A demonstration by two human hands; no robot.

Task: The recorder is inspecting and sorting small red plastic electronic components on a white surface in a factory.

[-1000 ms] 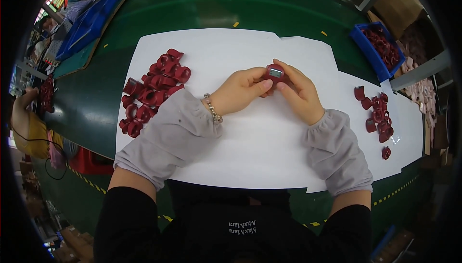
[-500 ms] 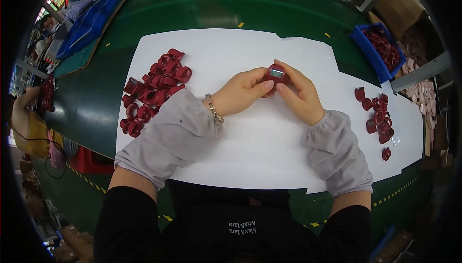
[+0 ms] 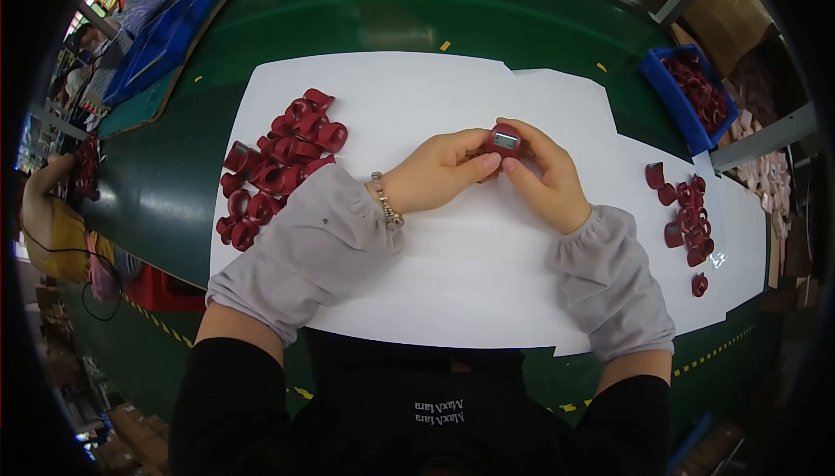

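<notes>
A dark red digital watch (image 3: pixel 504 139) with a curled band and a small grey display is held between both hands above the white sheet (image 3: pixel 452 276). My left hand (image 3: pixel 439 169) pinches it from the left, thumb at its lower edge. My right hand (image 3: pixel 554 182) grips its right side, with fingers behind and thumb in front. The display faces up toward me; the band's back is hidden by my fingers. On the left of the sheet lies a heap of similar red watches (image 3: pixel 283 163). A smaller group of red watches (image 3: pixel 687 215) lies on the right.
A blue bin (image 3: pixel 691 97) full of red pieces stands at the far right beside a grey metal post (image 3: pixel 765 135) and a pile of pale pink pieces (image 3: pixel 765 180). Blue trays (image 3: pixel 161 41) rest at the far left. Another person's arm (image 3: pixel 43 184) shows at the left edge.
The display now looks slightly more turned toward me and less covered. Both hands stay on the watch, almost in place. The heaps are unchanged.
</notes>
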